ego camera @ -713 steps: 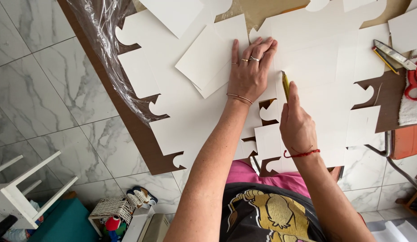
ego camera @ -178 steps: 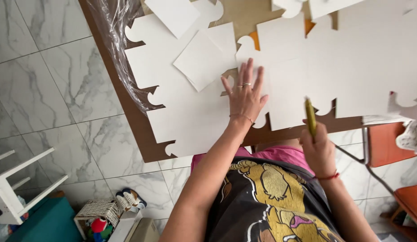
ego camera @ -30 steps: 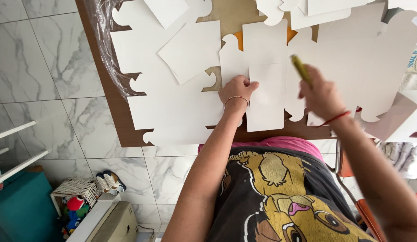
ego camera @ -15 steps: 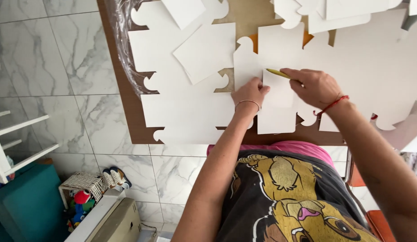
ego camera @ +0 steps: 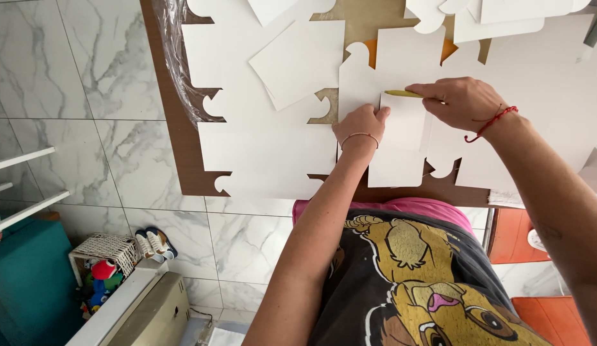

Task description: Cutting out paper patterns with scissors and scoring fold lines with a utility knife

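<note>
White card sheets with scalloped cut-outs (ego camera: 266, 147) cover a brown table (ego camera: 176, 166). My left hand (ego camera: 361, 123) is curled and presses on the edge of a small white card panel (ego camera: 401, 138). My right hand (ego camera: 459, 101) is shut on a yellow-green cutter (ego camera: 404, 93), whose tip lies along the top edge of that panel. A loose square white card (ego camera: 298, 61) lies tilted further left on the sheets.
Clear plastic film (ego camera: 173, 57) hangs at the table's left end. The floor has marble tiles (ego camera: 74, 83). A wicker basket with toys (ego camera: 103, 256) and a white appliance (ego camera: 144, 307) stand lower left. Orange seats (ego camera: 516, 237) sit at the right.
Over the last second my right hand swung the cutter down from upright to lie flat along the panel's top edge. My left hand slid slightly toward the panel.
</note>
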